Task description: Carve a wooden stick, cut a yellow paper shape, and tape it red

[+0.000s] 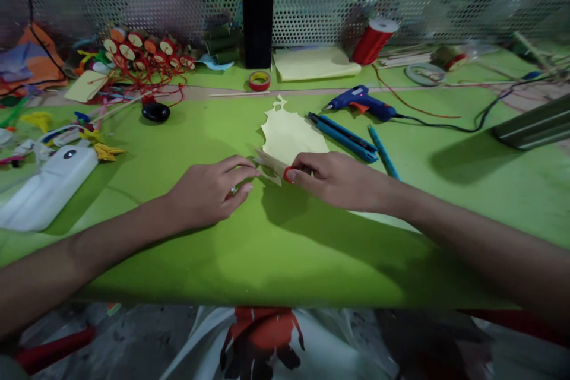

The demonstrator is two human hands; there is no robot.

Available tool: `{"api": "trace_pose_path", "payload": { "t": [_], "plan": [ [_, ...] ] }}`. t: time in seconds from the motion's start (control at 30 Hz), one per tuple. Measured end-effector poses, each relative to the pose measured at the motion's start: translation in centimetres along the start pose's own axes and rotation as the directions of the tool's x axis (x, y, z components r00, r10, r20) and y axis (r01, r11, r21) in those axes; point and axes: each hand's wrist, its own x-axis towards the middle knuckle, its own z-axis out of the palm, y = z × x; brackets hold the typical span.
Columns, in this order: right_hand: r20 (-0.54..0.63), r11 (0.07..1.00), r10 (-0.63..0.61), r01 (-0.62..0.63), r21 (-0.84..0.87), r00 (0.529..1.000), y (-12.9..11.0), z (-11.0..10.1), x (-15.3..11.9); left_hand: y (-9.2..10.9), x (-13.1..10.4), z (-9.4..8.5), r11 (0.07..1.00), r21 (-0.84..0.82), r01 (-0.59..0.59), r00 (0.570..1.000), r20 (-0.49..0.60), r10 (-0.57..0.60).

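A pale yellow sheet of paper (291, 133) with a jagged, scalloped edge lies in front of me. Its near left edge curls up off the table. My right hand (332, 178) pinches that near edge between thumb and bent fingers. A small red curved thing (287, 174) shows at the thumb; its kind is unclear. On the left, the fingertips of my left hand (216, 187) reach a pointed bit of the paper's edge, with the thumb held apart. A small coloured spot shows between its fingers. Right of the sheet are a blue utility knife (345, 136) and a blue pen (383, 151).
A blue glue gun (360, 102) with its cord lies behind the knife. Along the back are a roll of tape (259, 81), a black phone (257, 27), folded paper (316, 64) and a red thread spool (375, 41). At left lies a white bottle-like craft (48, 187).
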Motion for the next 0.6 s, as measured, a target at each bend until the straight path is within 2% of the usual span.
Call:
{"api": "trace_pose_path", "payload": {
  "t": [0.17,0.3,0.43,0.6],
  "plan": [
    [0.020,0.984,0.041,-0.044,0.170,0.999,0.9,-0.7,-0.2,0.5,0.8,0.1,1.000,-0.001,-0.026,1.000,0.007,0.026],
    [0.050,0.924,0.083,-0.096,0.370,0.995,1.8,-1.2,-0.5,0.4,1.2,0.2,1.000,0.014,0.013,1.000,0.005,-0.014],
    [0.063,0.838,0.056,-0.081,0.540,0.996,2.4,-1.8,-0.7,0.3,1.5,0.1,0.997,-0.019,0.077,0.997,-0.029,-0.077],
    [0.053,0.768,0.019,-0.049,0.638,0.998,2.6,-2.1,-0.9,0.2,2.0,0.0,0.990,-0.095,0.107,0.993,-0.037,-0.110]
  ]
}}
